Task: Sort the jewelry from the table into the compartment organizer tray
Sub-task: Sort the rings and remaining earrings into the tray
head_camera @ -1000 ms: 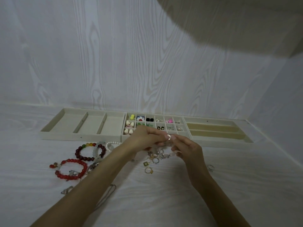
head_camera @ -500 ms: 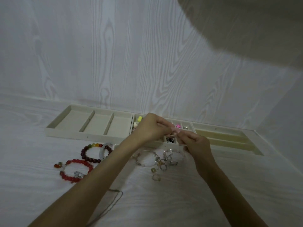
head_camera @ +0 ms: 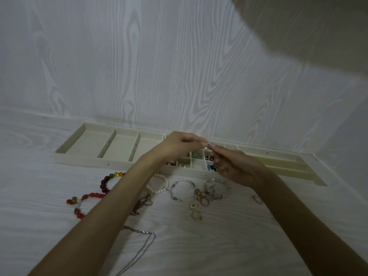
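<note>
Table point(head_camera: 199, 246), white woodgrain. Organizer tray point(head_camera: 83, 158) runs 9 to 3 o'clock along the far edge: three long empty bays on the left section, a grid of small cells in the middle partly hidden by the hands, two long slots on the right.

Left hand point(head_camera: 177, 145) and right hand point(head_camera: 237, 168) meet over the small-cell grid, about 12 o'clock of the loose pile. Both pinch one tiny metal piece point(head_camera: 207, 144) between thumb and fingertip; other fingers curled loosely. Looks like a small ring or earring, too small to tell.

Handling, my read: near weightless, rigid, slick metal, easy to drop or flick. Pinch across the band, release low into a cell.

Count on the table:
- beaded bracelets: red point(head_camera: 87, 198), dark red multicolour point(head_camera: 108, 180), pearl point(head_camera: 161, 186), partly under the left forearm
- wire or charm bracelets: 2 point(head_camera: 182, 191), point(head_camera: 218, 189)
- chains: at least 2 point(head_camera: 143, 246), point(head_camera: 143, 203)
- loose rings point(head_camera: 199, 204): roughly 4 to 5 clustered, 1 more apart at 3 o'clock point(head_camera: 257, 199)
</note>
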Tool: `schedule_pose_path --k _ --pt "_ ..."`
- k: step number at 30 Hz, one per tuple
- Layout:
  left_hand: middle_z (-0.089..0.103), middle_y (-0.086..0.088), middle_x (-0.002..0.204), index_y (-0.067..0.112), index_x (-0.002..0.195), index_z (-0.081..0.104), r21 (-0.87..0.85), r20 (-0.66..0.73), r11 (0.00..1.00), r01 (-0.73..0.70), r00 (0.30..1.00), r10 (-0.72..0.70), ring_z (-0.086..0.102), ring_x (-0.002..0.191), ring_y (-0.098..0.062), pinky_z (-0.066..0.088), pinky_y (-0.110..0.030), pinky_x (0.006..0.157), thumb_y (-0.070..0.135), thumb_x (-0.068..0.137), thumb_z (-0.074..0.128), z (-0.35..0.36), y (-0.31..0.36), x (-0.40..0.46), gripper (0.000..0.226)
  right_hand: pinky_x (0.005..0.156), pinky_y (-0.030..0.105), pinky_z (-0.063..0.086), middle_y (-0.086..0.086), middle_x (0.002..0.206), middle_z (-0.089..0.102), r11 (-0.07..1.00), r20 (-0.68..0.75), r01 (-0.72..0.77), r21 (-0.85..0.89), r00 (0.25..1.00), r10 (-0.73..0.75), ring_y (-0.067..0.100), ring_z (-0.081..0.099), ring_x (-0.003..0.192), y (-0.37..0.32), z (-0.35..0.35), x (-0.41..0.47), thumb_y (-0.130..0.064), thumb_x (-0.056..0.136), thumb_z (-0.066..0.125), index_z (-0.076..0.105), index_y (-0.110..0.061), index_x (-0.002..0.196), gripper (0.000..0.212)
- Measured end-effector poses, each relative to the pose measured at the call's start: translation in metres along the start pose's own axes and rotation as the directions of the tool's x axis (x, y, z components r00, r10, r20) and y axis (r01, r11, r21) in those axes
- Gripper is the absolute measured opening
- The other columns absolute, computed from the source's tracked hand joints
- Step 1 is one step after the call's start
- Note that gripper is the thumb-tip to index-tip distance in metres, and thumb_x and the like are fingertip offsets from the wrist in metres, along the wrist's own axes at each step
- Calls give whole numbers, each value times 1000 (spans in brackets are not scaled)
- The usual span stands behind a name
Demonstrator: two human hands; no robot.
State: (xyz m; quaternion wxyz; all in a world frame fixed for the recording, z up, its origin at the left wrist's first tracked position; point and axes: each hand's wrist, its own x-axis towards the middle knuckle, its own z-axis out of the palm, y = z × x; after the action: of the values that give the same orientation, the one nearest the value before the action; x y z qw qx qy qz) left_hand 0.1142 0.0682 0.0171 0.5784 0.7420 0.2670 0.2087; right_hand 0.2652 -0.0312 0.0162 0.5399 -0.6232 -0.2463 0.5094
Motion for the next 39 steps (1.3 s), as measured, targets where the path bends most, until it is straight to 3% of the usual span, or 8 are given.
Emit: schedule_pose_path --k 3,7,11,17,23,28,32,39 --pt "65 10 110 27 105 71 143 46 986 84 995 -91 56 101 -4 42 -16 71 34 87 65 -8 -1 1 20 44 15 33 -5 58 54 958 -8 70 -278 997 -76 4 42 48 -7 -2 2 -33 65 76 69 -14 76 22" --pt "63 10 101 21 108 69 300 3 949 95 995 -101 59 92 -10 46 -21 77 34 89 63 -25 -3 0 24 54 18 46 -3 68 70 670 66 215 -710 968 -240 3 60 53 -17 -1 7 -27 70 78 76 -15 86 20" --pt "65 -3 113 19 105 68 312 -79 945 102 994 -81 57 93 -11 37 -11 65 33 89 62 -39 -4 1 22 46 10 35 -7 67 69 378 176 272 -885 947 -269 -4 52 45 -18 9 20 -23 74 78 78 -14 85 15" --pt "63 -3 119 22 103 69 335 -70 936 107 994 -89 55 98 -11 39 -20 76 35 89 62 -41 -7 2 21 67 31 52 -6 78 74 133 138 172 -976 963 -232 13 66 77 -14 21 40 -24 76 76 79 -23 82 7" --pt "64 -6 120 18 109 69 339 -63 934 115 993 -100 56 98 -13 37 -24 83 37 89 62 -38 -6 3 28 63 23 45 -1 89 74 76 140 148 -986 986 -93 10 62 76 -22 25 46 -22 78 75 78 -17 90 14" --pt "63 -4 120 19 109 69 347 -66 931 112 993 -95 55 95 -11 37 -23 81 37 90 61 -38 -4 1 28 86 33 50 5 100 72 65 61 60 -996 998 15 20 64 99 -27 25 52 -28 76 76 74 -7 99 31" --pt "63 -3 118 19 110 68 359 -62 926 112 993 -96 56 93 -10 38 -21 78 38 90 60 -36 -3 0 29 83 31 48 6 101 68 49 -11 -13 -999 999 32 22 62 101 -28 28 55 -38 75 76 70 -6 104 44" --pt "59 9 92 22 106 69 394 -68 912 115 993 -96 46 62 3 34 -12 49 38 91 58 -32 -1 -3 24 72 26 44 9 103 69 278 -76 -57 -959 995 -62 21 61 94 -20 24 45 -33 69 82 70 -4 104 47"
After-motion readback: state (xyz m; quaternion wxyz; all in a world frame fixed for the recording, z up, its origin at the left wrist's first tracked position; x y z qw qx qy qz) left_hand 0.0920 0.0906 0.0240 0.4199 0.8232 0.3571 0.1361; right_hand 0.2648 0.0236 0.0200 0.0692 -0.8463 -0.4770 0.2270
